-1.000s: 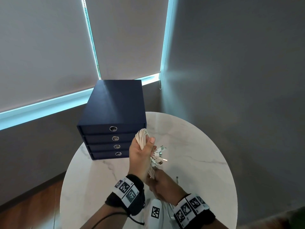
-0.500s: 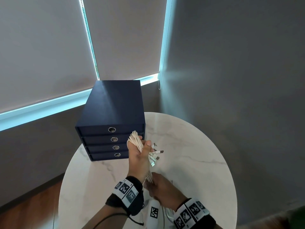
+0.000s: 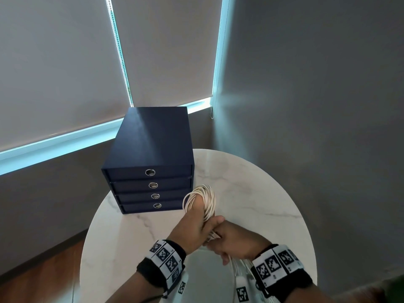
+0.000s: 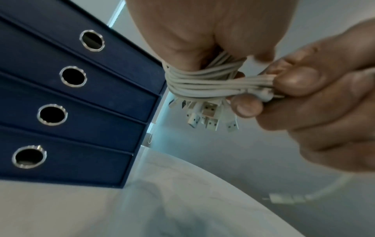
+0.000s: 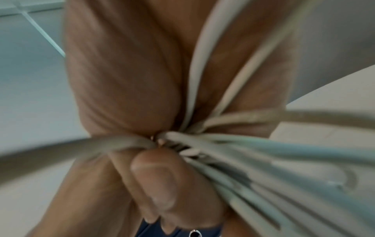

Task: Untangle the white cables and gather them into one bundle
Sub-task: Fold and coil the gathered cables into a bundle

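- right hand (image 3: 237,241) nearest the body; fingers curled round the loose tails of the white cables (image 3: 202,199), pinching them just beside the left; more tails hang off toward the person
- left hand (image 3: 193,226) touching it, just ahead; fist closed on the looped bundle held above the table (image 3: 251,197); loops stick out past the fist away from the body; long axis runs near to far; tails seem wrapped across it
- USB plugs (image 4: 211,115) hang in a cluster below the left fist
- judgement: next move is the right hand's wrap around that axis; tails are on its side
- one connector (image 4: 284,198) lies loose on the table, right side
- drawer box (image 3: 150,162) beyond, left of bundle; close, could snag the loops
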A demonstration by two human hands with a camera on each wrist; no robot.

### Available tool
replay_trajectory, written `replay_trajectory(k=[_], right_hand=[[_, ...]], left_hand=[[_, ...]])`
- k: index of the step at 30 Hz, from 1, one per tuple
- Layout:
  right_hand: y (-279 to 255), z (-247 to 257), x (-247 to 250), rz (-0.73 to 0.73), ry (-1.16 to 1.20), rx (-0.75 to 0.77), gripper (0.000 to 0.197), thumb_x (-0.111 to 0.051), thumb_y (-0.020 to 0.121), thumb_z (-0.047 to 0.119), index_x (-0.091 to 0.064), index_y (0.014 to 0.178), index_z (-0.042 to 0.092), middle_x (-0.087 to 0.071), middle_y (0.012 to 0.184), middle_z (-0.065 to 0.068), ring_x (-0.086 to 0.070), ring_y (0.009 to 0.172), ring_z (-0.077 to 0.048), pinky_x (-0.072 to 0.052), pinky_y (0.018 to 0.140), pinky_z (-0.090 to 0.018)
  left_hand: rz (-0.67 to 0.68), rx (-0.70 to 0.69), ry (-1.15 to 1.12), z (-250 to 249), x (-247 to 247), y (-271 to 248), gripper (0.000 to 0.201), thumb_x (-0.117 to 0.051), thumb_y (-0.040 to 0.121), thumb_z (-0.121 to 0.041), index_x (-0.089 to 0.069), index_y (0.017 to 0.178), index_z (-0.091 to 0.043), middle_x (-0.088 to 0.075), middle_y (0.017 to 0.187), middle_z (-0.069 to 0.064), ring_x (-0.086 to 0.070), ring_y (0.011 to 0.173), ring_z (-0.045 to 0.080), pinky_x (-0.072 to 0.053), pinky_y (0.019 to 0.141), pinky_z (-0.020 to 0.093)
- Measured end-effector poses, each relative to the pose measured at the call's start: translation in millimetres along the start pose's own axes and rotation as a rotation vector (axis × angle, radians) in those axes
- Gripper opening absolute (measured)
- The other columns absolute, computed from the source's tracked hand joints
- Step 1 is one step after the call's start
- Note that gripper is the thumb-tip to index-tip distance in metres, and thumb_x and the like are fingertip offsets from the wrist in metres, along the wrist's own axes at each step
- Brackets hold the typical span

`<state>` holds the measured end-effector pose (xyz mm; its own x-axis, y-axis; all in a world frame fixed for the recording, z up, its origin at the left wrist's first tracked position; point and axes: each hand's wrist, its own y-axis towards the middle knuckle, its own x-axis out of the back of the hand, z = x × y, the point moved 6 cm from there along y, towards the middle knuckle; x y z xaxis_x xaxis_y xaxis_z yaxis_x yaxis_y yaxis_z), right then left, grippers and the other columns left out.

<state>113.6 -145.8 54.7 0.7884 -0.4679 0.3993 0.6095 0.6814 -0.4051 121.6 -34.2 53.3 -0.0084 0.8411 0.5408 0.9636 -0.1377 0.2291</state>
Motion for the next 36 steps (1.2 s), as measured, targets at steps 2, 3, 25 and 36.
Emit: replay_trajectory(k=[2,3,25,36], right_hand=[[-2.2,0.8,1.8,0.031,0.062,-0.015,0.017,-0.051,0.090,0.009,-0.060,0.081,0.021,-0.051,0.074,-0.010,-0.052,0.053,-0.021,-0.052,0.054,-0.034],[-4.0,0.8,3.2,0.050,0.083,-0.031,0.021,-0.050,0.091,0.007,-0.061,0.078,0.019,-0.052,0.068,-0.007,-0.051,0.052,-0.019,-0.052,0.055,-0.033],[-16.1,-16.1,36.5,-0.131,-0.369,0.027,0.013,-0.057,0.087,0.019,-0.059,0.097,0.027,-0.061,0.071,0.011,-0.059,0.063,-0.003,-0.049,0.069,-0.028],[-8.1,-38.5,61.5,-0.305,-0.684,0.027,0.063,-0.069,0.079,0.039,-0.038,0.133,0.037,-0.048,0.123,0.013,-0.051,0.109,-0.011,-0.047,0.090,-0.036]], left_hand=[[0.139,0.001,0.022,-3.3,-5.0,-4.3,0.077,-0.059,0.079,-0.068,-0.031,0.122,-0.010,-0.049,0.107,0.006,-0.051,0.095,0.018,-0.049,0.086,0.040],[0.209,0.030,0.045,-3.4,-7.4,-6.9,0.084,-0.067,0.069,-0.068,-0.028,0.119,-0.013,-0.048,0.107,0.004,-0.050,0.094,0.016,-0.051,0.083,0.038],[0.184,0.097,0.522,29.6,-17.0,-18.4,0.038,-0.052,0.090,-0.036,-0.045,0.122,-0.018,-0.064,0.113,0.003,-0.060,0.106,0.028,-0.044,0.081,0.037],[0.074,0.432,0.186,53.4,-8.3,-9.1,0.020,-0.056,0.078,-0.045,-0.057,0.089,-0.028,-0.068,0.086,-0.008,-0.068,0.085,0.017,-0.055,0.079,0.035]])
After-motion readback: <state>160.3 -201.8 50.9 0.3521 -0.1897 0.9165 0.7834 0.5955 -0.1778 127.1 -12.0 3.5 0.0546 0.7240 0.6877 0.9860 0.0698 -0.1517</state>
